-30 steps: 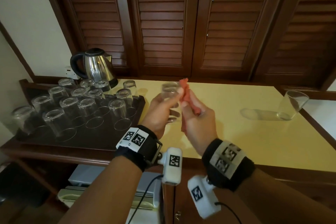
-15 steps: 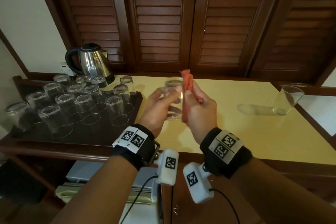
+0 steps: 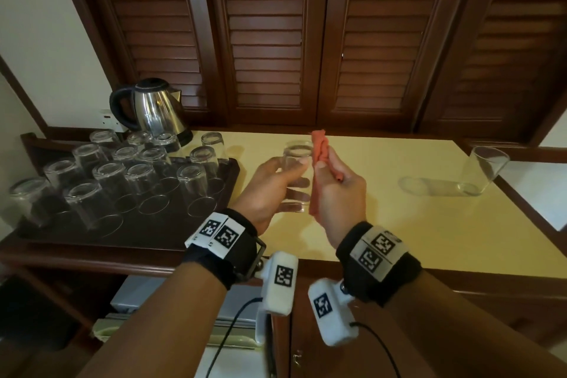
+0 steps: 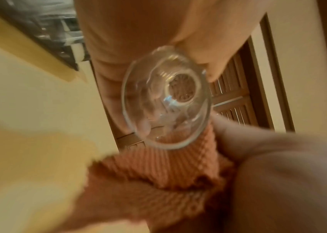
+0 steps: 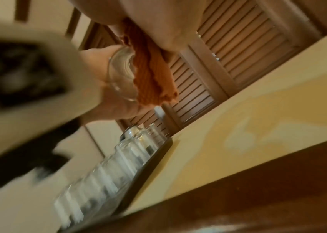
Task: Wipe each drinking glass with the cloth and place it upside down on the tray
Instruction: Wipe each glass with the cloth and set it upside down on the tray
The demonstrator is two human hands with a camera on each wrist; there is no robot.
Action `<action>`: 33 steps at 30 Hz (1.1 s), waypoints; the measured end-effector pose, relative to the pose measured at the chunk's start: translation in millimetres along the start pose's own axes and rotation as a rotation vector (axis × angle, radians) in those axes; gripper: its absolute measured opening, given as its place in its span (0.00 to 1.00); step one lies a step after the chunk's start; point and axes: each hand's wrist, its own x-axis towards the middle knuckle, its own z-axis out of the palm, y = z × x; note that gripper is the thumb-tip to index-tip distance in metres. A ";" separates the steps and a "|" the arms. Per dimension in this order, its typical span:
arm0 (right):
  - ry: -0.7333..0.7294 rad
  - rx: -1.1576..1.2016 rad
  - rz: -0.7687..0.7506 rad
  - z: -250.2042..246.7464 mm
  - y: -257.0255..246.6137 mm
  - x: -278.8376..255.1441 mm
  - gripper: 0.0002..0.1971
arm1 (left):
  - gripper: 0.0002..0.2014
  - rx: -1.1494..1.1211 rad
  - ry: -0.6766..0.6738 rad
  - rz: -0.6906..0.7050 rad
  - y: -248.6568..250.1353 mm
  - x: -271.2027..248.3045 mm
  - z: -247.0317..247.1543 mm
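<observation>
My left hand (image 3: 276, 184) grips a clear drinking glass (image 3: 297, 163) above the yellow counter, base up and rim down; its open rim faces the left wrist camera (image 4: 166, 97). My right hand (image 3: 334, 190) holds a folded orange cloth (image 3: 320, 150) pressed against the glass's right side (image 5: 150, 75). A dark tray (image 3: 147, 236) at the left carries several glasses (image 3: 135, 181) standing upside down. One more glass (image 3: 484, 169) stands upright at the counter's far right.
A steel kettle (image 3: 153, 110) stands behind the tray by a wall socket. Dark louvred doors (image 3: 276, 40) close off the back. The yellow counter (image 3: 414, 224) has a wooden front edge, with a cabinet and cables below.
Both hands with glass and cloth stay in the same spot above the counter; the cloth has shifted slightly along the glass. The head camera tilted a little.
</observation>
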 end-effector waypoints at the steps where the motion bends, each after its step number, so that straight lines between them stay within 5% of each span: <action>1: -0.012 0.004 -0.011 0.4 -1.2 -0.9 0.21 | 0.24 -0.008 0.026 0.038 -1.1 1.2 -0.1; 4: -0.159 -0.125 -0.119 6.0 -2.4 -22.1 0.23 | 0.22 -0.069 0.088 0.085 3.4 3.0 -2.9; 8: -0.024 -0.003 -0.002 -0.1 -10.0 4.9 0.20 | 0.21 0.020 -0.036 0.040 2.6 0.8 0.6; 13: -0.141 -0.108 -0.142 8.6 -4.2 -14.8 0.22 | 0.23 -0.094 0.047 0.073 8.9 2.9 -3.4; 17: -0.049 0.004 -0.041 1.6 -12.0 8.4 0.20 | 0.22 -0.029 0.004 0.057 4.9 0.4 -3.1; 20: -0.154 -0.106 -0.108 7.1 -3.9 -11.8 0.21 | 0.29 -0.092 0.087 0.078 5.1 2.8 -4.7; 24: -0.033 -0.044 -0.004 0.1 3.2 6.8 0.19 | 0.24 -0.006 -0.008 -0.006 -8.5 -2.0 1.2; 28: -0.143 -0.121 -0.076 4.9 8.7 -11.7 0.21 | 0.25 -0.094 0.181 0.072 -8.3 1.5 0.0; 31: -0.085 -0.072 -0.035 3.9 11.5 -2.2 0.20 | 0.19 -0.040 0.057 0.019 -2.9 -0.4 0.2; 33: -0.028 0.012 0.013 0.2 5.1 7.8 0.19 | 0.25 -0.001 0.067 0.083 -4.0 -0.6 1.8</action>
